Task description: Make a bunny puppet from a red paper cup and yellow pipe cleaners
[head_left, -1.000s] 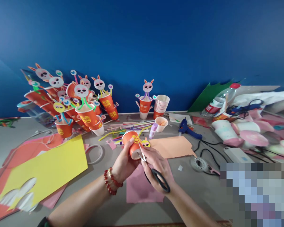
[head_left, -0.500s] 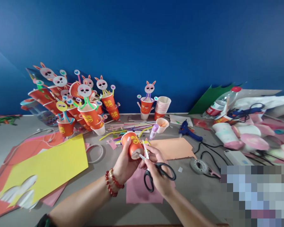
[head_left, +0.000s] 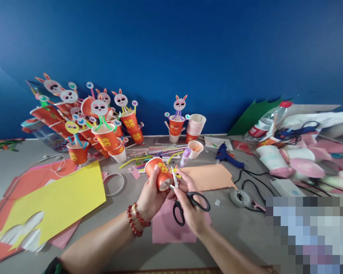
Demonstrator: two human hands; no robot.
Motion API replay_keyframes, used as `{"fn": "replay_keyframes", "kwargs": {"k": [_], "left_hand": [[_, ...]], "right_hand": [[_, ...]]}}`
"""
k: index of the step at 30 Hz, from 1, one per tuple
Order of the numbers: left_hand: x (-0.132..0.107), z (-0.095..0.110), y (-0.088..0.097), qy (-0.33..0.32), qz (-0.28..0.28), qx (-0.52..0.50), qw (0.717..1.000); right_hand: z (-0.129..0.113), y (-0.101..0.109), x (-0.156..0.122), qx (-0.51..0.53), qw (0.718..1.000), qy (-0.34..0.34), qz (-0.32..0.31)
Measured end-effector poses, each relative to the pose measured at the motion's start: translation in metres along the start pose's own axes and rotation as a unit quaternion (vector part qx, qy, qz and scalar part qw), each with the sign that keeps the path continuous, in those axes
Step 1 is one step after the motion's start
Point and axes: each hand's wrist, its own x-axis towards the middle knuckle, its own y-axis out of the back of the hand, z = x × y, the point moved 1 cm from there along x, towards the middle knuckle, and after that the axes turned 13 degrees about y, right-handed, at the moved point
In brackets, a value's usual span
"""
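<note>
My left hand [head_left: 151, 196] is wrapped round an orange-red paper cup [head_left: 162, 170] with yellow lettering, tilted so its base faces my right hand. A pair of scissors [head_left: 194, 201] with black handles is gripped in my right hand [head_left: 194, 215]. The blades are apart; one meets the cup's base and the other points up beside it. Whether the blade has pierced the base, I cannot tell. Below both hands lies a sheet of pink paper [head_left: 171, 232].
Decorated rabbit cups [head_left: 104, 137] crowd the back left. Straws [head_left: 143, 152], a glue stick [head_left: 185, 157] and stacked cups [head_left: 196, 127] lie beyond my hands. Yellow paper [head_left: 74, 194] is at left; a blue glue gun [head_left: 228, 158], its cable and a tape roll [head_left: 240, 199] are at right.
The hands, cup and scissors keep nearly the same place. The scissor blades look slightly shifted at the cup's base, and the whole view has moved a little.
</note>
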Motion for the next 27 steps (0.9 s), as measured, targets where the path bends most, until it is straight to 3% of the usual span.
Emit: {"fn": "replay_keyframes", "kwargs": {"k": [6,11,17,20,24,27], "left_hand": [[-0.002,0.004,-0.003,-0.004,-0.021,-0.018,1.000],[-0.001,0.007,-0.001,0.016,0.033,-0.050,0.998],[-0.002,0.005,0.001,0.027,0.063,-0.043,0.997],[-0.002,0.004,0.002,0.030,0.061,-0.056,0.996],[-0.003,0.005,-0.002,0.046,0.025,-0.071,0.996],[-0.005,0.009,-0.005,0.052,0.042,-0.111,0.992]], "right_hand": [[-0.006,0.007,0.006,-0.105,0.985,0.116,-0.077],[-0.009,0.010,0.016,-0.214,0.931,0.270,-0.119],[-0.006,0.009,0.021,-0.233,0.898,0.349,-0.134],[-0.004,0.011,0.019,-0.210,0.915,0.317,-0.136],[0.000,0.016,0.008,-0.127,0.970,0.183,-0.095],[0.002,0.018,-0.002,-0.058,0.991,0.113,-0.051]]}}
